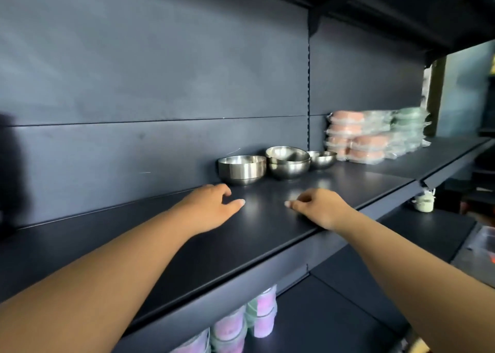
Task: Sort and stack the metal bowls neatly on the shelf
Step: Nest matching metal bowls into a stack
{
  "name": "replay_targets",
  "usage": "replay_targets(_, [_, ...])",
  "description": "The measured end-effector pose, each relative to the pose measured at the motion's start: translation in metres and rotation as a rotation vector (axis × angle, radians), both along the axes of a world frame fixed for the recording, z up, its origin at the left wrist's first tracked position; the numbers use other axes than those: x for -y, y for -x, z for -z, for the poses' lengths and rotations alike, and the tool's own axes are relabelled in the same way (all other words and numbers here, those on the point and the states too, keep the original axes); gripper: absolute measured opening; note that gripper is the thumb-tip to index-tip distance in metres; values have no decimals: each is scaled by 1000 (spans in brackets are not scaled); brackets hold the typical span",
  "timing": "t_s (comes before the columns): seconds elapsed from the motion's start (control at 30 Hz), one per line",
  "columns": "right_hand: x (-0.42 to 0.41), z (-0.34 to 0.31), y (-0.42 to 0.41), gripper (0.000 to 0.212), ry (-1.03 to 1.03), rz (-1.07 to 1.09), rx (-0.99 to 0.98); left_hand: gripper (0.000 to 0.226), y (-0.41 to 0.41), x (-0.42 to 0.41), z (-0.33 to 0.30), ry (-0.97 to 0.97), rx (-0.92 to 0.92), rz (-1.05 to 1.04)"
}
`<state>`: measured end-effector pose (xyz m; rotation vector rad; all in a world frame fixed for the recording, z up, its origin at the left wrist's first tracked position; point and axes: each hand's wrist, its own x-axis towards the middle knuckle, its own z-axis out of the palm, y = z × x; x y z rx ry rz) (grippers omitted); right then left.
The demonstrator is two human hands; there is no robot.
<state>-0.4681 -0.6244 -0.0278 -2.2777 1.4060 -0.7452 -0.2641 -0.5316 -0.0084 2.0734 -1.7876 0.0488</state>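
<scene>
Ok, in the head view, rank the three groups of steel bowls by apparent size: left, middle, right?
1. Straight-sided steel bowl on the left and the rounded middle stack: too alike to rank.
2. Small rounded steel bowl on the right, though it sits farthest away.

The dark shelf carries three groups of metal bowls along its far edge: a straight-sided bowl on the left, a stack of rounded bowls beside it, and a small bowl to the right. Farther right stand stacks of plastic-wrapped dishes, pink and green.
</scene>
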Motion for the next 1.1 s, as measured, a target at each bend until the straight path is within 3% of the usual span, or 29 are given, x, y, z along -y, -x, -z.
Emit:
replay_targets(0.1, [49, 2, 15, 53, -14, -12, 59, 66, 15, 53, 3, -29, -74, -62])
replay_targets(0.23, [115, 1, 23, 73, -69, -44, 231, 73, 24, 115, 5, 123, -175, -196])
replay_targets(0.4, [186, 0, 15, 82, -145, -112, 472, 72, 22, 153, 12, 234, -17, -286])
replay_targets(0.5, [219, -2, 15, 70, -173, -114, 591, 65, 28, 165, 12, 400, 102, -138])
replay_targets(0.6, [245, -6, 25, 59, -25, 39, 581, 64, 45, 182, 9, 447, 176, 19])
replay_targets(0.73, [268, -9, 36, 48, 203, 176, 498, 66, 58, 211, 17, 466, 185, -30])
replay_targets(0.87, [284, -6, 41, 56, 138, 159, 394, 49, 58, 224, 23, 549, 341, 3])
replay_targets(1.1, [306, -7, 45, 39, 64, 95, 384, 22, 67, 228, 19, 522, -1, 149])
